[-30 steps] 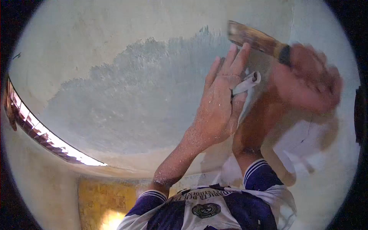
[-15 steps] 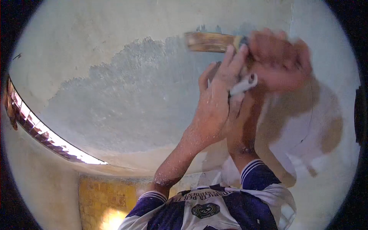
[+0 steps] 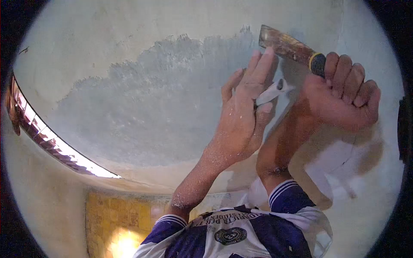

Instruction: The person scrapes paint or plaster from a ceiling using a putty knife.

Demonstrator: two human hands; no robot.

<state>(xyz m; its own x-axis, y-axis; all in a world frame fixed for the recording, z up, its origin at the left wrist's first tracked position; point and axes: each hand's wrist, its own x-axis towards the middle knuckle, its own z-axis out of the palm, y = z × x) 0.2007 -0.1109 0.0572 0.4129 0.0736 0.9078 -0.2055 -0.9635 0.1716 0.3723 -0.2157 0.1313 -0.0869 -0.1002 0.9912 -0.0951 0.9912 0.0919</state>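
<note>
My right hand (image 3: 350,88) is closed around the black handle of a broad-bladed knife (image 3: 287,44). Its blade is worn brown and blunt-ended, with a yellow band where it meets the handle, and points up and to the left. Against the wall (image 3: 155,103), my left hand (image 3: 245,107) grips a short white tube (image 3: 271,93) between thumb and palm, its fingers stretched upward. The tube's hollow end faces right, below the blade; its other end is hidden by the hand. Pale dust speckles the left hand and forearm.
A rough-edged bluish-grey patch (image 3: 180,64) spreads over the paler wall. At the left is a slatted opening (image 3: 56,144) with bright light. Yellow tiles (image 3: 116,215) show low down, and a dark object (image 3: 403,129) sits at the right edge.
My right hand has swung right and down with the knife, away from the left hand, and the blade now slants. My left hand and the white tube stay nearly in place.
</note>
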